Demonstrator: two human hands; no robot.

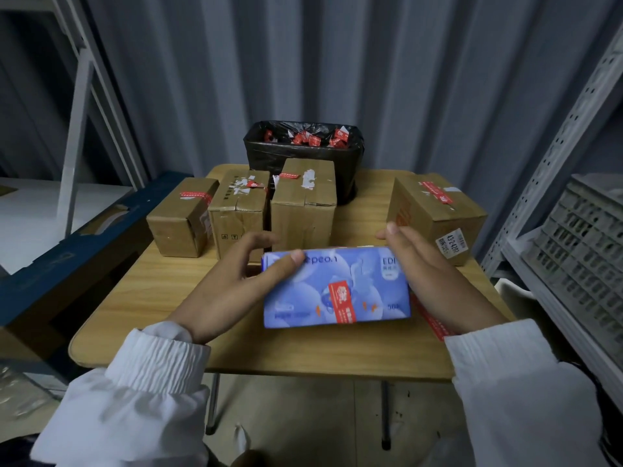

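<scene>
Two hands frame blue rectangular soft pack with red sticker (337,288), at front middle of light wooden bench (151,298). Left hand (232,281): grip clamped on pack's left end, thumb across top corner. Right hand (435,281): grip apart, straight fingers pressed flat to right end. Three brown cardboard boxes (236,210) just behind pack; fourth taped cardboard box (435,210) at right; black-bagged bin (303,156) of red scraps at back.

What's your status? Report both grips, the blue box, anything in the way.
Left grip pinching the blue box at its left end. Right grip flat against its right end. Red sticker faces up. Cardboard boxes stand close behind it.
</scene>
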